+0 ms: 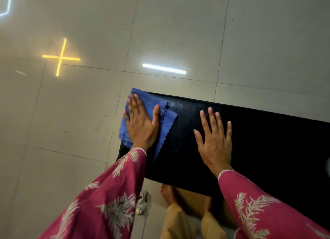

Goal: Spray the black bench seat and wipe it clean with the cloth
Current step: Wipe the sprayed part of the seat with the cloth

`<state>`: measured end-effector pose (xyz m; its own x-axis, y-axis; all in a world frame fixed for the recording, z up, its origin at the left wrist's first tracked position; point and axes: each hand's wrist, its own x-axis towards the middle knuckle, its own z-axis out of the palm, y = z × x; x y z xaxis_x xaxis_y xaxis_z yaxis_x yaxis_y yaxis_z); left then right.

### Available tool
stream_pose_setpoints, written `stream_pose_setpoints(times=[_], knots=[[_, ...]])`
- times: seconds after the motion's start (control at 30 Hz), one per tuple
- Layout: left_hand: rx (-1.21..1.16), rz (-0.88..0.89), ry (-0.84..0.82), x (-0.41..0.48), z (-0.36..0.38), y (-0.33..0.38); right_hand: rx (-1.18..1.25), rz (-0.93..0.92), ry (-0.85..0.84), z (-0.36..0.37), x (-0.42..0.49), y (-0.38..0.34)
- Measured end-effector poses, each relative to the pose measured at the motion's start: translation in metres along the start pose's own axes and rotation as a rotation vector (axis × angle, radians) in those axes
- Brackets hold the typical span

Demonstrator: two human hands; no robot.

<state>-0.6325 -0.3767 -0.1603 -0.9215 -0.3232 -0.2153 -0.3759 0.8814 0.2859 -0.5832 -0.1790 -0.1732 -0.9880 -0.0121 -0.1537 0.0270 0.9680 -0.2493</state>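
Your left hand (141, 122) lies flat, fingers stretched out, pressing the blue cloth (142, 117) onto the left end of the black bench seat (259, 131); it grips nothing, only pushes down. The cloth overhangs the seat's left edge a little. Your right hand (215, 142) rests open and spread on the bare seat, well apart from the cloth (small droplets glisten between them). Pale floor tiles (178, 33) surround the bench.

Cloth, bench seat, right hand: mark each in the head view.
blue cloth (167, 121), head view, bare right part of the cloth beside the thumb.
black bench seat (267, 131), head view, bare top surface right of the hands.
right hand (215, 146), head view, back of the hand, flat on the seat.
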Motion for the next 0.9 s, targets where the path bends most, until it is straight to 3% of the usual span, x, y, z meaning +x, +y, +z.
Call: stream_pose_setpoints(times=[0.07,0.1,0.2,0.27,0.3,0.4,0.47,0.6,0.67,0.83,0.9], knots=[[-0.015,-0.145,-0.009,0.018,0.003,0.030,-0.012,-0.002,0.007,0.002,0.000,0.000],[0.023,-0.119,-0.013,0.019,0.005,0.039,-0.015,-0.002,0.010,0.002,0.000,0.000],[0.124,0.215,-0.019,-0.005,0.009,0.032,-0.024,0.004,0.021,0.000,0.001,0.000],[0.120,0.322,-0.013,-0.015,0.006,0.009,-0.022,0.004,0.028,0.000,0.002,-0.001],[0.092,0.275,-0.007,-0.012,0.003,0.001,-0.018,0.003,0.029,0.000,0.001,-0.001],[-0.039,-0.082,-0.027,0.017,-0.003,0.015,-0.013,0.001,0.037,0.001,0.000,-0.001],[-0.045,-0.180,-0.036,0.030,0.003,0.038,-0.012,-0.008,0.046,0.002,0.000,0.000],[0.112,0.185,-0.030,0.001,0.008,0.027,-0.010,0.005,0.061,0.002,0.001,0.000],[0.127,0.268,-0.006,-0.012,0.001,0.000,-0.010,0.005,0.057,0.002,0.000,0.000],[-0.041,-0.184,-0.002,0.021,0.003,0.023,-0.004,-0.014,0.067,0.005,0.000,0.001],[0.034,-0.128,-0.003,0.023,0.009,0.040,-0.003,-0.014,0.074,0.005,0.001,0.001]])
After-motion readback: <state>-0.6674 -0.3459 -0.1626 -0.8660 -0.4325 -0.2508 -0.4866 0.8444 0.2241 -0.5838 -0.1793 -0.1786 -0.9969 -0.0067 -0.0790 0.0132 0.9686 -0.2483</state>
